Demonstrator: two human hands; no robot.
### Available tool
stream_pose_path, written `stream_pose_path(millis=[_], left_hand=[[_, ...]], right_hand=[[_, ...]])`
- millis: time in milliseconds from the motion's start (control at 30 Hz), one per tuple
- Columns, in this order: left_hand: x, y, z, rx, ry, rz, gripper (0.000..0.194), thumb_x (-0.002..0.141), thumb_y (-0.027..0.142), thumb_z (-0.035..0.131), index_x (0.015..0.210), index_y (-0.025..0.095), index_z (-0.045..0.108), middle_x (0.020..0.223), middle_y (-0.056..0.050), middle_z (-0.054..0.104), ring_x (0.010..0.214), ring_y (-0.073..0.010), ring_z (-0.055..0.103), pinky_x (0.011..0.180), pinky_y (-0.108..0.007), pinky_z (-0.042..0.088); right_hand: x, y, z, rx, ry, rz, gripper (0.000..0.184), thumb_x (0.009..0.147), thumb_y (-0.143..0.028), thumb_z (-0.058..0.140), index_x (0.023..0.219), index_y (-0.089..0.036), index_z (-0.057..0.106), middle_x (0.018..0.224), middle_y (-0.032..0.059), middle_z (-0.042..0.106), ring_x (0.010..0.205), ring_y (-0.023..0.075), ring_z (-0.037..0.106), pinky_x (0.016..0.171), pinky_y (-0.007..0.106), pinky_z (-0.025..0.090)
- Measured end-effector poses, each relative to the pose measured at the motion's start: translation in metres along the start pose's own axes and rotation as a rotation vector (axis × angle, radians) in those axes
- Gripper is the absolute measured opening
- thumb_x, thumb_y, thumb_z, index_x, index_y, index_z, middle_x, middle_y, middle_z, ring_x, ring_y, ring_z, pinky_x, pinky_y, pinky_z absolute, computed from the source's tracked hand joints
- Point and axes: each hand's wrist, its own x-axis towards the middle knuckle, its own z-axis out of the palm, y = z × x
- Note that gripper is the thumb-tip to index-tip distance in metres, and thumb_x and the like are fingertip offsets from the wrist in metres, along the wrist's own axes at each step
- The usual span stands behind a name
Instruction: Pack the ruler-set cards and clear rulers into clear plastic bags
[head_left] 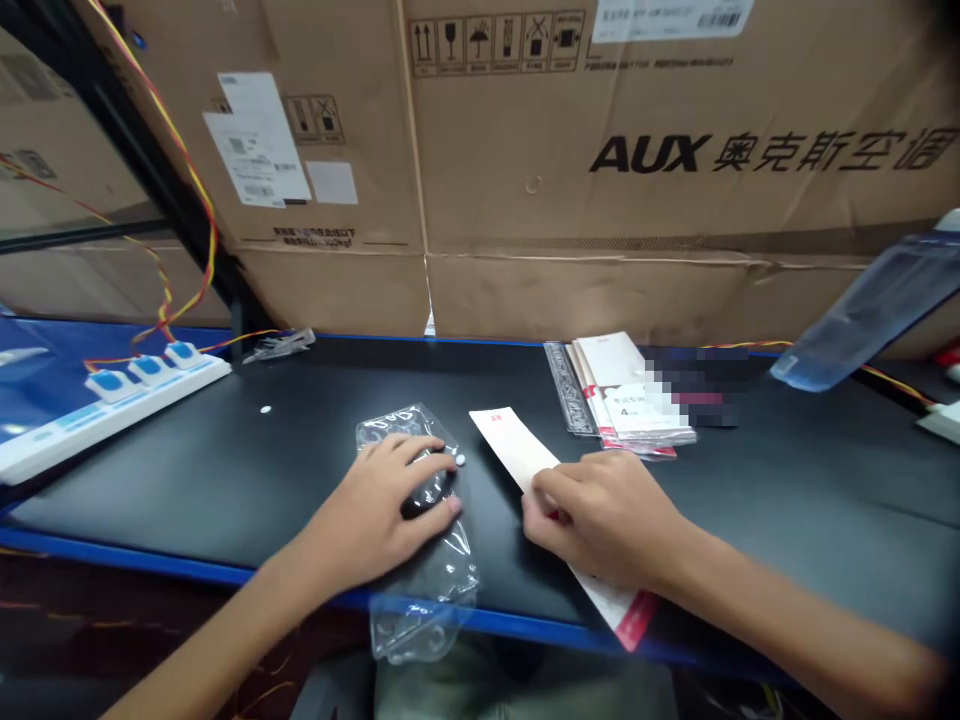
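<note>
Carefully, Please: Clear Plastic Wrapper point(439, 585) at the Desk point(315, 470) Edge

The two hands are apart, each with its own object. The left hand point(397, 505) lies palm down on the wrapper, its fingers spread and not gripping. The right hand point(600, 520) is closed in a pinch on the long white-and-red card point(519, 448), which lies slanting, its red end near the front edge. Behind it is a stack of packets point(615, 385), partly hidden by blurring.

The near end of the wrapper reaches beyond the blue edge of the desk, so I judge that it could slide down if the left hand lifts carelessly. A small white disc point(460, 460) is just beside a left fingertip; a small sideways push may knock it away. The card looks thin, and too strong a pinch could crease it. Whether it is already bent under the fingers, I cannot tell.
</note>
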Motion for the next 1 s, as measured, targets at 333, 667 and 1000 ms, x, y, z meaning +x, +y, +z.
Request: stream_pose_path(millis=[333, 667, 1000], left_hand=[[0.018, 0.054, 0.014, -0.16, -0.063, 0.145, 0.029, 0.102, 0.042, 0.05, 0.124, 0.033, 0.067, 0.139, -0.005, 0.06, 0.126, -0.0285, 0.054, 0.107, -0.047, 0.046], [0.012, 0.042, 0.019, -0.21, 0.027, 0.126, 0.016, 0.098, 0.035, 0.059, 0.111, 0.026, 0.064, 0.132, -0.006, 0.062, 0.12, -0.0259, 0.057, 0.104, -0.043, 0.049], [0.02, 0.043, 0.006, -0.344, -0.142, 0.132, 0.01, 0.104, 0.029, 0.047, 0.102, 0.025, 0.056, 0.131, -0.004, 0.054, 0.126, -0.0217, 0.048, 0.107, -0.037, 0.045]], right_hand=[[0.029, 0.011, -0.003, 0.279, -0.131, 0.181, 0.035, 0.1, -0.037, 0.048, 0.08, -0.02, 0.072, 0.073, 0.004, 0.069, 0.068, 0.0174, 0.064, 0.061, 0.028, 0.035], [0.016, 0.016, -0.004, 0.38, -0.207, 0.11, 0.027, 0.1, -0.038, 0.054, 0.118, -0.027, 0.07, 0.11, 0.0048, 0.065, 0.085, 0.0177, 0.065, 0.075, 0.03, 0.047], [0.02, 0.006, 0.009, 0.172, -0.128, 0.077, 0.029, 0.104, -0.037, 0.049, 0.108, -0.021, 0.073, 0.104, 0.0076, 0.067, 0.088, 0.02, 0.06, 0.076, 0.033, 0.042]])
